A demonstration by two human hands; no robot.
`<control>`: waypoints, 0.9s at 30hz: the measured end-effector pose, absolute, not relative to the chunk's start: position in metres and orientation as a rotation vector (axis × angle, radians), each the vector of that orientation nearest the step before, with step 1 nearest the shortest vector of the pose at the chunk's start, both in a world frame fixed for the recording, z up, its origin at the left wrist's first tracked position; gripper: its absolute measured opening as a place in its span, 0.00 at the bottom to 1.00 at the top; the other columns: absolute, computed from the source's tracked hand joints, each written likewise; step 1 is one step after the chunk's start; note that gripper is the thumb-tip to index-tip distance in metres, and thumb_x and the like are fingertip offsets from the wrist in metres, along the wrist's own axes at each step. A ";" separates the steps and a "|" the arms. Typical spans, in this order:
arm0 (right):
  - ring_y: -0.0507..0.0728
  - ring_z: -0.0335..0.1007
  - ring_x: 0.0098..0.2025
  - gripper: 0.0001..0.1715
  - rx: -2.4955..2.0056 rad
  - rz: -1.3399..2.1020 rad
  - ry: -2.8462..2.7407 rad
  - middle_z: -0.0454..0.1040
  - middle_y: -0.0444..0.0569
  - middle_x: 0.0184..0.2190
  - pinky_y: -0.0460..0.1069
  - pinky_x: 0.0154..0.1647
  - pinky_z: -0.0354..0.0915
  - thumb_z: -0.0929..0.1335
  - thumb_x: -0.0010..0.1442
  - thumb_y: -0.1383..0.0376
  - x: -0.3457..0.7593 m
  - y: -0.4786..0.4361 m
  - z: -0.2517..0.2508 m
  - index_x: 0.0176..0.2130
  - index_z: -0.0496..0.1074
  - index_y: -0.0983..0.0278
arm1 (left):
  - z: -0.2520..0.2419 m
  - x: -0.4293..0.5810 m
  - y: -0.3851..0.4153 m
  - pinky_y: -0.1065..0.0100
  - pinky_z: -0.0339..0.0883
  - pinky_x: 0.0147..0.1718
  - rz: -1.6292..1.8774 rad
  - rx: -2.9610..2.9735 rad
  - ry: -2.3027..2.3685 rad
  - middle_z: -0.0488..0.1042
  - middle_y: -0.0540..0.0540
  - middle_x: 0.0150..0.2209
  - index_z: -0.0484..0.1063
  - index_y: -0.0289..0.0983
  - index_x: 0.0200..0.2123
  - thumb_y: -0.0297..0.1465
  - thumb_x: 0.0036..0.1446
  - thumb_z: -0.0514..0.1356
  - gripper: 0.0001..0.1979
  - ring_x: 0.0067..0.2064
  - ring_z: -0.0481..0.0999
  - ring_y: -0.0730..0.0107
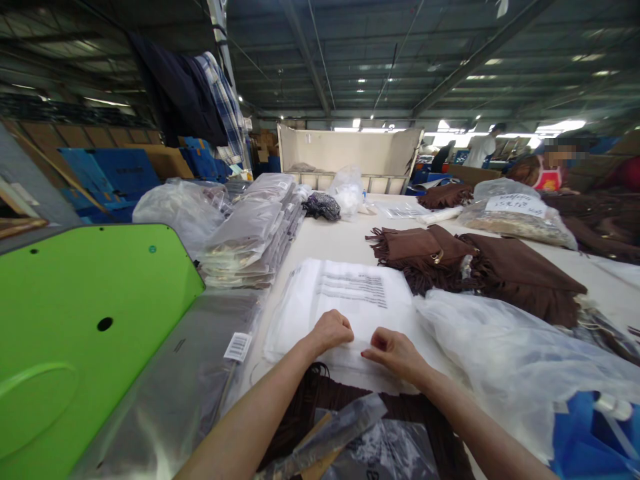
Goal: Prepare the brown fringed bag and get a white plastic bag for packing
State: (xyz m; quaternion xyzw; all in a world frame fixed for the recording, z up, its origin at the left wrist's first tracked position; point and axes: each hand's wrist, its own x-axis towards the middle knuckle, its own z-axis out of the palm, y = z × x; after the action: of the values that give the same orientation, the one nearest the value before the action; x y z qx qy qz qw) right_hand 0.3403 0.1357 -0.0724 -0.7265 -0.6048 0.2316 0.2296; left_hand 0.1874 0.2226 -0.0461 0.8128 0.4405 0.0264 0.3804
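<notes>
A stack of clear plastic bags (295,313) printed with dark text lies in front of me on the white table. At the near edge of the stack, my left hand (331,331) is closed, its curled fingers pinching the top bag. Just to its right, my right hand (393,352) has its thumb and fingers bent together on the same edge; the thin film between them is hard to make out. Below my hands lies a dark brown fringed piece (295,427), partly covered by a clear plastic packet (395,447) and hidden in part by my forearms.
Bagged grey packs (245,233) are piled at left, beside a bright green panel (100,320). Brown fringed bags (525,270) and a loose plastic sheet (505,347) lie at right. A blue item (583,427) sits at lower right. Another person (545,173) is beyond the table.
</notes>
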 end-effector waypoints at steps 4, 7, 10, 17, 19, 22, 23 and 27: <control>0.53 0.67 0.32 0.13 -1.884 0.661 -1.735 0.74 0.46 0.27 0.46 0.33 0.57 0.63 0.55 0.58 0.334 0.138 -0.071 0.27 0.72 0.62 | -0.044 0.185 0.221 0.64 0.70 0.35 0.041 2.101 1.107 0.74 0.50 0.31 0.72 0.33 0.31 0.34 0.55 0.61 0.09 0.34 0.74 0.69; 0.55 0.68 0.32 0.14 -1.865 0.668 -1.740 0.75 0.47 0.27 0.47 0.34 0.57 0.62 0.54 0.62 0.330 0.141 -0.071 0.25 0.73 0.63 | -0.044 0.183 0.220 0.63 0.70 0.35 0.028 2.119 1.097 0.74 0.51 0.31 0.72 0.33 0.30 0.34 0.55 0.61 0.08 0.34 0.74 0.69; 0.54 0.69 0.31 0.14 -1.860 0.709 -1.708 0.75 0.46 0.26 0.47 0.33 0.58 0.62 0.53 0.62 0.327 0.143 -0.069 0.25 0.74 0.63 | -0.045 0.181 0.221 0.63 0.70 0.36 0.019 2.131 1.100 0.74 0.50 0.31 0.72 0.33 0.30 0.33 0.55 0.61 0.08 0.35 0.74 0.69; 0.52 0.68 0.28 0.11 -1.894 0.768 -1.693 0.74 0.44 0.22 0.46 0.31 0.59 0.63 0.52 0.67 0.325 0.144 -0.063 0.26 0.74 0.65 | -0.050 0.180 0.221 0.63 0.70 0.36 -0.003 2.170 1.089 0.74 0.50 0.31 0.71 0.33 0.31 0.33 0.55 0.61 0.08 0.35 0.74 0.69; 0.51 0.67 0.27 0.09 -1.918 0.774 -1.708 0.73 0.42 0.21 0.46 0.31 0.59 0.63 0.52 0.70 0.326 0.145 -0.062 0.26 0.73 0.65 | -0.050 0.180 0.221 0.63 0.70 0.36 -0.002 2.184 1.078 0.74 0.51 0.30 0.71 0.33 0.31 0.34 0.55 0.61 0.08 0.34 0.74 0.70; 0.50 0.66 0.26 0.08 -1.949 0.768 -1.755 0.70 0.40 0.19 0.46 0.30 0.59 0.64 0.52 0.71 0.326 0.147 -0.059 0.25 0.73 0.65 | -0.049 0.179 0.219 0.63 0.70 0.36 0.009 2.217 1.063 0.74 0.51 0.29 0.71 0.33 0.30 0.34 0.54 0.62 0.08 0.34 0.74 0.69; 0.50 0.66 0.26 0.09 -1.955 0.759 -1.777 0.70 0.40 0.19 0.46 0.30 0.59 0.64 0.52 0.71 0.326 0.147 -0.058 0.25 0.73 0.65 | -0.048 0.179 0.218 0.63 0.70 0.36 0.012 2.232 1.064 0.74 0.51 0.29 0.71 0.33 0.30 0.34 0.55 0.61 0.08 0.34 0.74 0.69; 0.51 0.67 0.27 0.11 -1.963 0.657 -1.893 0.73 0.42 0.22 0.46 0.31 0.59 0.63 0.53 0.71 0.326 0.147 -0.056 0.26 0.74 0.65 | -0.043 0.180 0.215 0.63 0.70 0.36 0.016 2.310 1.089 0.73 0.51 0.29 0.71 0.33 0.29 0.35 0.58 0.58 0.11 0.35 0.74 0.69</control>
State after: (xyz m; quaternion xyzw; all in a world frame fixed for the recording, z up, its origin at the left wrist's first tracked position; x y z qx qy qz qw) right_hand 0.3258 0.1470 -0.0558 -0.6899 -0.6653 0.2308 0.1677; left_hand 0.1804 0.2149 -0.0426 0.8657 0.4083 0.0059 0.2896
